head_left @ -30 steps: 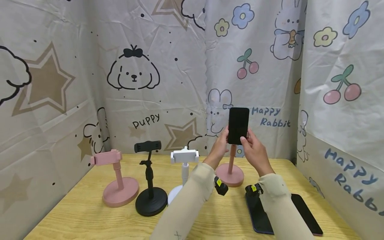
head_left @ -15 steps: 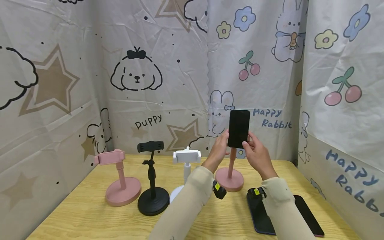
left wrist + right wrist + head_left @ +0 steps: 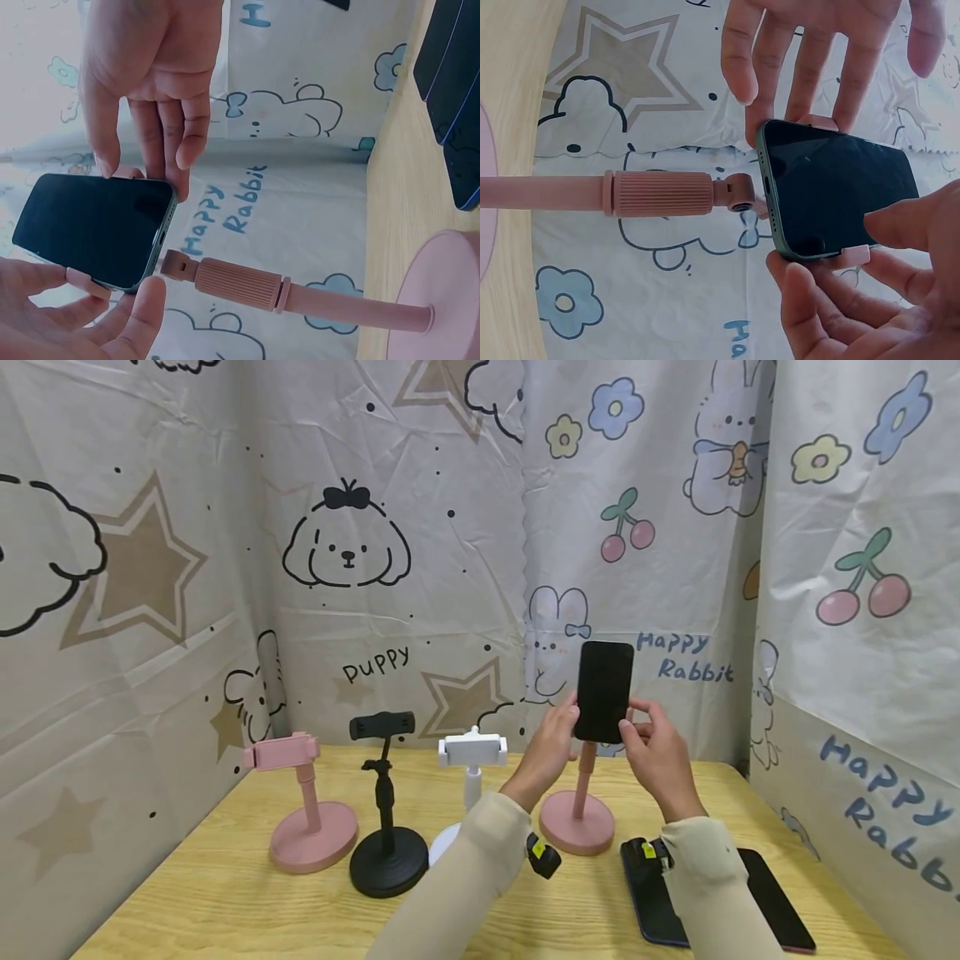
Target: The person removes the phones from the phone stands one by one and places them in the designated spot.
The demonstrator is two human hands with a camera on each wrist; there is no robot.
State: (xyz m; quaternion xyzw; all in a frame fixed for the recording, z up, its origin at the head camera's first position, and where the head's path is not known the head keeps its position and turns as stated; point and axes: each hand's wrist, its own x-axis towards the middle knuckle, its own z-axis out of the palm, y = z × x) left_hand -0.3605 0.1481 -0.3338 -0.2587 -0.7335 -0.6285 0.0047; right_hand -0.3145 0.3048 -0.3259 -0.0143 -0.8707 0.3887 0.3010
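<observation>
A black-screened smartphone (image 3: 604, 692) stands upright in the clamp (image 3: 855, 254) of a pink phone stand (image 3: 577, 822). My right hand (image 3: 662, 760) pinches the phone's lower right edge, its thumb over the screen in the right wrist view. At the opposite edge is my left hand (image 3: 550, 747). Its fingers (image 3: 853, 82) are fairly straight and touch the phone and clamp from the side, with the thumb standing clear in the right wrist view. The stand's ribbed collar (image 3: 236, 283) shows below the phone. Part of the clamp is hidden behind the phone.
To the left on the wooden table (image 3: 225, 893) stand another pink phone stand (image 3: 313, 835), a black one (image 3: 388, 860) and a white one (image 3: 472, 750), partly behind my left sleeve. Dark flat devices (image 3: 772, 897) lie under my right forearm. Printed curtains (image 3: 465, 568) enclose the table.
The view shifts slightly, and the phone sits a little lower in it. My right hand has eased slightly outward and down along the phone's edge; my left hand stays beside the phone.
</observation>
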